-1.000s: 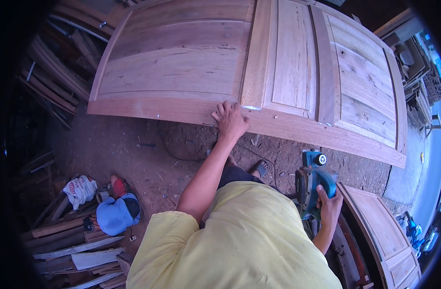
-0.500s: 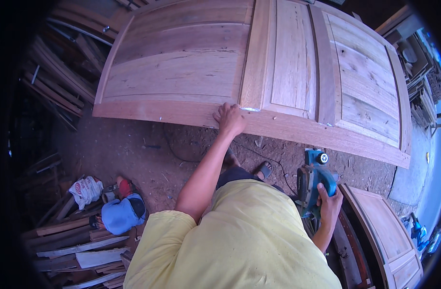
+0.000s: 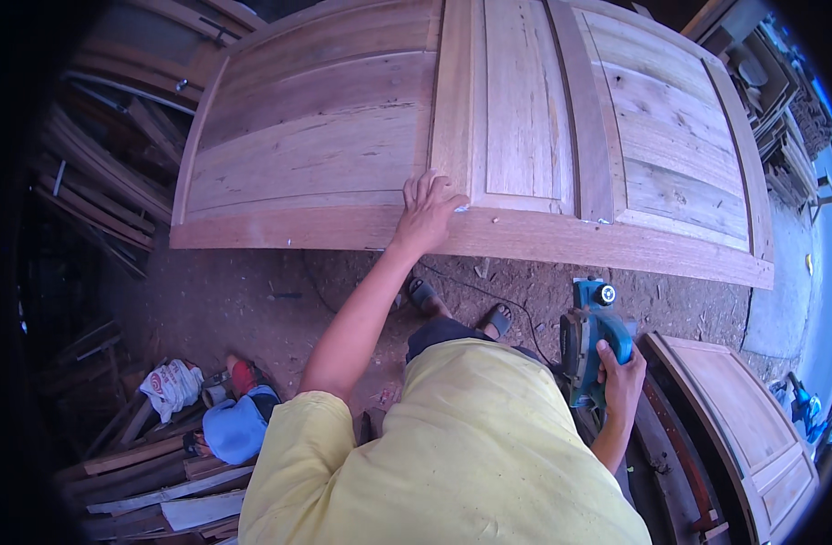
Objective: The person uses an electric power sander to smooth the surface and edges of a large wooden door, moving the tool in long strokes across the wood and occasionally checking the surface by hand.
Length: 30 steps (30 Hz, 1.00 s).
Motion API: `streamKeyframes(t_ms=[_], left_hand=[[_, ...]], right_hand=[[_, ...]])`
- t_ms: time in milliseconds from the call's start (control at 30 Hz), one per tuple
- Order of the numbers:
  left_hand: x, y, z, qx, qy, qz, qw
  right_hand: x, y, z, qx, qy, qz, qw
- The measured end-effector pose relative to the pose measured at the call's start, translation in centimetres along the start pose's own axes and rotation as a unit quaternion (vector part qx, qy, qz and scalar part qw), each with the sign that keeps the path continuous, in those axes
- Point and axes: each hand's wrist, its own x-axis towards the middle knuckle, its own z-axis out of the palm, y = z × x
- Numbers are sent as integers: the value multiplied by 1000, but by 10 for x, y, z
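A large panelled wooden door (image 3: 316, 150) lies in front of me, raised above the ground. My left hand (image 3: 425, 216) rests on its near rail, fingers spread over the joint where an upright piece meets the rail. Beside that hand a small pale, shiny spot marks the joint. In my right hand (image 3: 623, 377) is a teal electric hand planer (image 3: 579, 354), gripped by its rear handle. The planer hangs at my right side, on the near side of the door and apart from it. Its sole is turned away from view.
A second panelled door (image 3: 720, 400) leans at the lower right. A dark cord (image 3: 488, 295) trails over the dirt floor near my feet. Timber offcuts (image 3: 152, 495), a white sack (image 3: 172, 389) and a blue-and-red shape (image 3: 234, 427) I cannot make out lie at left.
My left hand has shifted slightly along the rail and further onto the door, its fingers more spread. The view has turned a little. The planer stays in my right hand.
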Motion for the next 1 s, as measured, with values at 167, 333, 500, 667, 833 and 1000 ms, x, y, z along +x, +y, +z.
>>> streamKeyframes(t_ms=[167, 333, 500, 667, 833, 1000], left_hand=[[35, -4, -3, 74, -74, 84, 991], [43, -9, -11, 63, -114, 117, 985], [29, -9, -16, 25, -95, 114, 989], [38, 36, 6, -45, -44, 75, 995], [107, 141, 61, -75, -51, 208, 974], [170, 193, 82, -1, -113, 267, 957]], right_hand=[[-7, 10, -4, 18, 32, 23, 999], [-17, 21, -8, 46, 57, 42, 996], [-24, 35, -13, 71, 73, 60, 993], [-30, 45, -19, 80, 97, 71, 990], [-40, 57, -23, 100, 123, 75, 985], [-59, 71, -26, 133, 166, 112, 970]])
